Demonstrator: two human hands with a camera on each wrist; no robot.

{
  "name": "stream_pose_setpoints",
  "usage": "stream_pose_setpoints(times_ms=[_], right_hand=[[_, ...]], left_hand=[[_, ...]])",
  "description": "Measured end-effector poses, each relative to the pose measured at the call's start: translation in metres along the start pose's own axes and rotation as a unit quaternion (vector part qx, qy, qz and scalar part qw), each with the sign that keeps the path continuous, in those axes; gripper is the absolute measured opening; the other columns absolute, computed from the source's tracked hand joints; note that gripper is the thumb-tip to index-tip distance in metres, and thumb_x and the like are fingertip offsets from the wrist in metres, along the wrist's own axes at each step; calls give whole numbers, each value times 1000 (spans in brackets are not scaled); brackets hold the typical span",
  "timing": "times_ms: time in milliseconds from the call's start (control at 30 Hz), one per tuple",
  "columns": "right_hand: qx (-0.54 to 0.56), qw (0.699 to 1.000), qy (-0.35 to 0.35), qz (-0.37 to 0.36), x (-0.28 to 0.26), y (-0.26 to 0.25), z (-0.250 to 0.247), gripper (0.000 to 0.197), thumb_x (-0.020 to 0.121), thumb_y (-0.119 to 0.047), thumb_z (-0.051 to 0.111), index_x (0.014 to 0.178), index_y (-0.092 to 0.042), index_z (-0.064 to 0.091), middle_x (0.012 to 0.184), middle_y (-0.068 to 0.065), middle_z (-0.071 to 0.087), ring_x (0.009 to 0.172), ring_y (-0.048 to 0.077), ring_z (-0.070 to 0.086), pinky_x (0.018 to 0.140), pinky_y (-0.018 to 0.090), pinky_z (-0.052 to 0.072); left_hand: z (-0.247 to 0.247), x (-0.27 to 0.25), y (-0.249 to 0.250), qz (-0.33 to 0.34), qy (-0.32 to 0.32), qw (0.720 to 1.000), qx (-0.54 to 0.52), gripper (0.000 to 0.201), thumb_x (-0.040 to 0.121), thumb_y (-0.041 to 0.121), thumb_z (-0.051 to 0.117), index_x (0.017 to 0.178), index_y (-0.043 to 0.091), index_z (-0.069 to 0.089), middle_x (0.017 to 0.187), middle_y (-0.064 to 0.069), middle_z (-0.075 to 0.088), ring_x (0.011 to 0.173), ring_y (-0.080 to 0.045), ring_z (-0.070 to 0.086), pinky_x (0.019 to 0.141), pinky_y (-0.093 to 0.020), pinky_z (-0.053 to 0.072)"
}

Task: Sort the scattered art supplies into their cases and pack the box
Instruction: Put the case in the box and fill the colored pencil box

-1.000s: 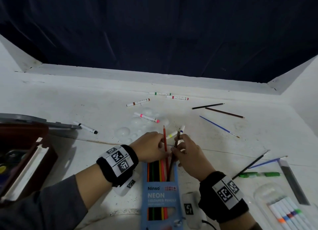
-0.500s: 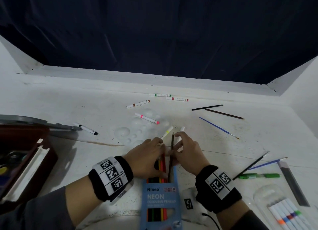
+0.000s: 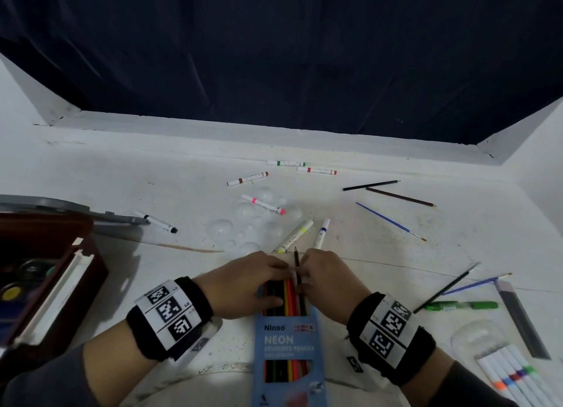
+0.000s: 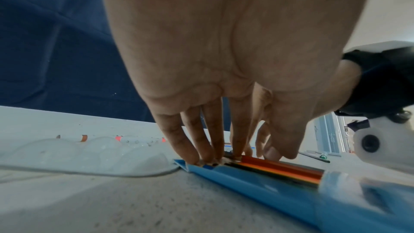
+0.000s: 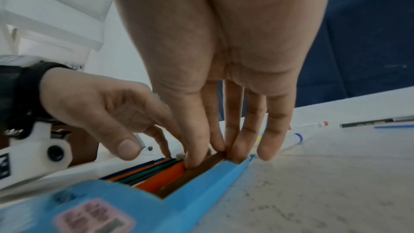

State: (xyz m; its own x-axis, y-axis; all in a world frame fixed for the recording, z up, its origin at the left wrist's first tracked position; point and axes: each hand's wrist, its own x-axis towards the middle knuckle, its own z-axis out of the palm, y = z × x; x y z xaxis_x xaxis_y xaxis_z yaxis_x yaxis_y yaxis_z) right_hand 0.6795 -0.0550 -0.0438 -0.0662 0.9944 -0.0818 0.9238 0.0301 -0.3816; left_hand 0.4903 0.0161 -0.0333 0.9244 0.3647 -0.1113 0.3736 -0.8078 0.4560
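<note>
A blue Ninso pencil box (image 3: 286, 342) lies flat in front of me, its far end open, with several coloured pencils (image 3: 289, 297) inside. My right hand (image 3: 307, 274) pinches a dark brown pencil (image 3: 296, 259) between thumb and fingers; the pencil lies along the right side of the box (image 5: 201, 183) and its tip sticks out past the fingers. In the right wrist view the thumb presses on this brown pencil (image 5: 197, 171). My left hand (image 3: 275, 277) rests its straight fingertips (image 4: 201, 157) on the pencil ends at the open end of the box (image 4: 257, 183).
A yellow marker (image 3: 297, 234) and a blue marker (image 3: 322, 233) lie just beyond my hands, beside a clear palette (image 3: 253, 224). More markers, pencils and brushes are scattered farther back and right. A dark wooden box (image 3: 76, 285) stands left; a clear marker case (image 3: 487, 342) sits at the right.
The red pencil has gone down into the box. The brown pencil has slid deeper, and both hands have drawn back towards me along the box.
</note>
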Motion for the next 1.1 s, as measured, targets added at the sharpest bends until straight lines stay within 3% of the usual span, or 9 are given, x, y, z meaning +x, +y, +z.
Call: stream_pose_setpoints(times_ms=[167, 267, 367, 433, 533, 667, 767, 933, 1100], right_hand=[[-112, 991, -61, -36, -20, -15, -12, 15, 94, -23, 50, 95, -18, 65, 103, -2, 58, 99, 18, 49, 86, 37, 42], [-114, 987, -106, -47, -27, -16, -17, 17, 93, -21, 50, 87, -18, 66, 101, -4, 58, 98, 17, 44, 80, 35, 35], [-48, 985, -150, -75, -24, -6, -23, 22, 91, -22, 51, 80, -15, 70, 94, -4, 66, 93, 17, 53, 80, 38, 46], [24, 987, -126, -92, -23, 4, -27, 22, 90, -20, 54, 84, -14, 75, 90, -2, 71, 85, 16, 62, 79, 39, 52], [86, 993, -14, -75, -21, 22, -36, 17, 93, -22, 60, 94, -17, 77, 92, 0, 71, 82, 14, 65, 78, 33, 52], [79, 994, 74, -33, -12, 56, -60, 11, 89, -19, 64, 88, -19, 76, 84, -4, 70, 76, 10, 64, 76, 29, 52], [31, 993, 106, 33, 1, 92, -83, 13, 88, -18, 61, 91, -21, 73, 88, -5, 68, 81, 12, 63, 78, 29, 52], [-88, 977, 106, 161, 20, 165, -108, 25, 92, -28, 50, 114, -28, 63, 114, -5, 61, 106, 18, 59, 89, 28, 46], [-109, 964, 52, 238, 32, 220, -120, 46, 98, -34, 44, 143, -23, 41, 144, -2, 45, 131, 19, 43, 105, 35, 40]], left_hand=[[-1, -1, -8, -47, -7, 999, -14, 43, 97, 38, 60, 139, 27, 57, 145, 12, 50, 131, -4, 45, 110, -23, 37], [-1, 0, -11, -49, 5, 999, -20, 31, 96, 33, 61, 126, 26, 64, 132, 11, 59, 119, -5, 54, 101, -30, 45], [-6, 2, -10, -63, 18, 998, -21, 21, 95, 29, 61, 116, 27, 64, 116, 12, 64, 106, -5, 57, 92, -32, 48], [-10, 6, -8, -67, 20, 997, -23, 18, 97, 28, 59, 113, 25, 63, 110, 10, 66, 100, -6, 59, 88, -32, 49], [-19, 17, -4, -71, 2, 997, -42, 16, 99, 32, 55, 113, 27, 60, 104, 8, 69, 92, -7, 63, 82, -34, 52], [-43, 50, 2, -70, -28, 996, -44, 19, 99, 33, 54, 118, 33, 57, 101, 10, 69, 85, -4, 64, 79, -26, 53], [-64, 92, 3, -61, 23, 997, -50, 19, 99, 33, 55, 117, 32, 60, 102, 11, 65, 85, -5, 61, 77, -22, 51], [-70, 178, -14, -78, 83, 993, -5, 26, 98, 38, 54, 124, 37, 51, 118, 8, 51, 104, -11, 53, 92, -30, 47], [-65, 251, -24, -119, -1, 989, 91, 52, 101, 42, 44, 151, 40, 28, 160, 0, 26, 145, -24, 26, 117, -46, 27]])
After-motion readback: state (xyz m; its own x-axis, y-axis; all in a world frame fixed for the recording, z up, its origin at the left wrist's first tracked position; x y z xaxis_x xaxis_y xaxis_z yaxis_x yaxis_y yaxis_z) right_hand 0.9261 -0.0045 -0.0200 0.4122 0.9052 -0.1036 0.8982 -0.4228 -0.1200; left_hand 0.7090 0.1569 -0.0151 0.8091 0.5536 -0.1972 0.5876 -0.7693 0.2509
